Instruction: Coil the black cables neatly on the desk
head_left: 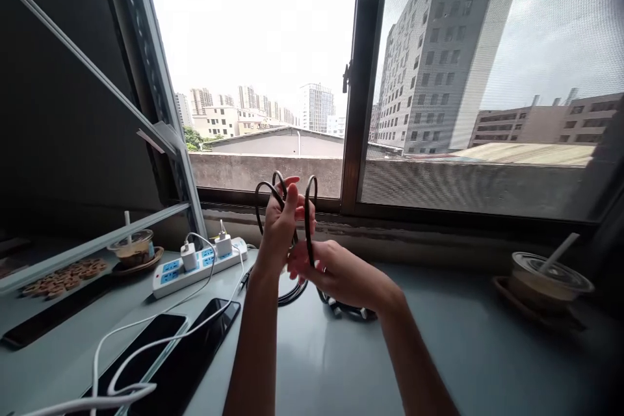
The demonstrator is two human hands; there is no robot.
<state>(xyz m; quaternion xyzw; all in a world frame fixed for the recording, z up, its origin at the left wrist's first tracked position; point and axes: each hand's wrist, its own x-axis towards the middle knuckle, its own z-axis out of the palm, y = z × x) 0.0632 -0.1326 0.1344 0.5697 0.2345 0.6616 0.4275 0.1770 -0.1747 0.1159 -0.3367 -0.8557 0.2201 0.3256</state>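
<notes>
A black cable (309,208) is looped around and between my two hands, above the table. My left hand (281,224) is raised with its thumb up, and loops of the cable hang over it near the thumb and fingers. Lower and to the right, my right hand (324,263) pinches the cable between thumb and fingers, close to the left palm. Behind the wrists, more black cable (292,296) lies coiled on the table. A dark bundle with shiny ends (358,312) rests beyond my right hand, partly hidden by it.
A white power strip (199,268) with two plugged chargers stands at left. White cords run past dark phones or tablets (209,331). Lidded drink cups stand at left (134,248) and right (550,279). A metal frame (168,110) rises at left before the window (351,143).
</notes>
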